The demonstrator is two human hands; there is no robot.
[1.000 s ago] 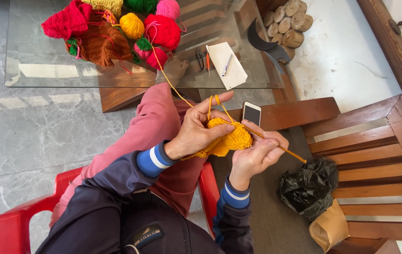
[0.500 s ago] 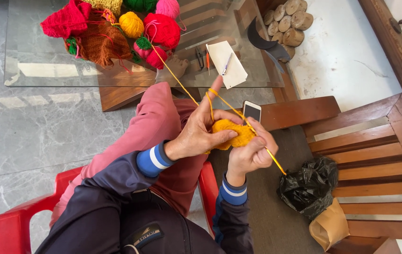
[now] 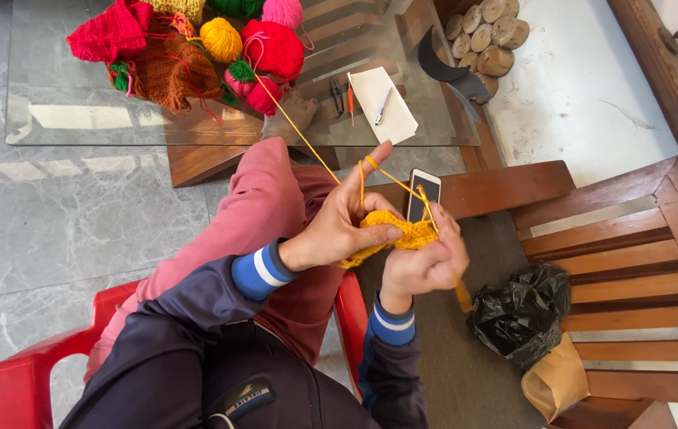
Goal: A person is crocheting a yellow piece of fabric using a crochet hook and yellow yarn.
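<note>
Crochet work [image 3: 402, 236], only a small yellow piece so far, is pinched above the lap by the left hand [image 3: 339, 226], while a hook [image 3: 458, 290] is gripped by the right hand [image 3: 426, 266] fingers.

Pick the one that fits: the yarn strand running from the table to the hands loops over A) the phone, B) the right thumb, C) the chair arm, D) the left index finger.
D: the yellow strand comes down from the glass table and wraps the raised index finger of the left hand before reaching the yellow crochet piece, which the right hand also grips.
</note>
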